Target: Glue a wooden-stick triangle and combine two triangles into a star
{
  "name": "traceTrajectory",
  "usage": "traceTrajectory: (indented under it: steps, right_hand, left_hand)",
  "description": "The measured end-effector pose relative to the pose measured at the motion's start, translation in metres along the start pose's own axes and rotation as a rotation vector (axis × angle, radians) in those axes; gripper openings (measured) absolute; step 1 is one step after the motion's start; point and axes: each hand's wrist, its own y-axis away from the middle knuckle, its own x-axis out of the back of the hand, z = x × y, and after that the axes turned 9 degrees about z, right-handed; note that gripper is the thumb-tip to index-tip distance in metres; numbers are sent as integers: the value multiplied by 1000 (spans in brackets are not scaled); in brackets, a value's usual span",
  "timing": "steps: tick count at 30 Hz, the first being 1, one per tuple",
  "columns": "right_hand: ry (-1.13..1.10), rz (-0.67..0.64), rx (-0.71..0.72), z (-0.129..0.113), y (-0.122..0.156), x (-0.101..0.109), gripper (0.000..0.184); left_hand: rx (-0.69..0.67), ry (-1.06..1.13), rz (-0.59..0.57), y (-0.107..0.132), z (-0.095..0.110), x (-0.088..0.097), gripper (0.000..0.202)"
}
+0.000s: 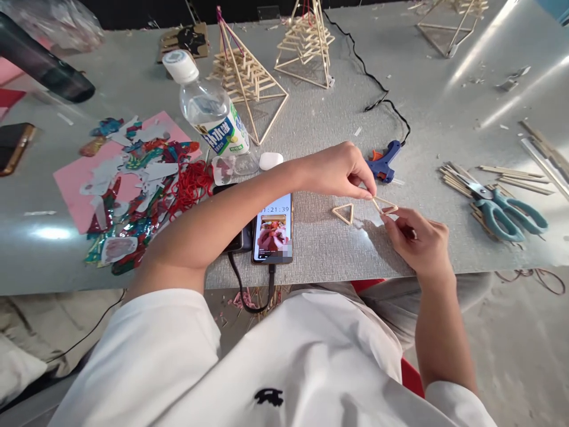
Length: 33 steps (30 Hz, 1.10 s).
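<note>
My left hand and my right hand both pinch a small triangle of thin wooden sticks, held just above the grey table. The left fingertips grip its upper left end, the right fingertips its lower right corner. A second small stick triangle lies flat on the table just left of it. A blue hot glue gun lies right behind my left hand, its black cord running to the back.
A phone on a cable lies under my left forearm. A water bottle leans behind it. Teal scissors rest on loose sticks at right. Stick pyramids stand at the back. Coloured scraps on pink paper lie left.
</note>
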Motion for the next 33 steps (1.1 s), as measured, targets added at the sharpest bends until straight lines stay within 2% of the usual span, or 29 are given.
traceTrajectory:
  steps: [4,8,11,16,21,24,28,31,33]
  right_hand:
    - [-9,-29,14,-2,-1,2,8]
    - [4,12,18,-6,0,3,2]
    - [9,54,5,-8,3,3,9]
    - [39,47,-23,-8,4,1,13]
    - [22,72,5,-8,2,-1,9]
    - [0,40,7,-7,2,-1,11]
    - [1,-3,46,-6,4,-1,12]
    - [49,-23,119,-6,5,-1,11]
    - [80,-12,206,-6,4,-2,10]
  left_hand:
    - [11,-7,-23,1,4,1,11]
    - [33,-30,-44,2,11,0,15]
    - [40,-52,-45,3,14,-2,16]
    - [6,-44,-46,3,11,0,11]
    - [48,-68,-136,4,7,17,34]
    - [102,-147,-201,3,6,24,28]
    - [192,-355,-263,3,5,25,15]
    - [235,-477,-282,2,4,22,11]
    - [245,-526,-304,1,5,18,16]
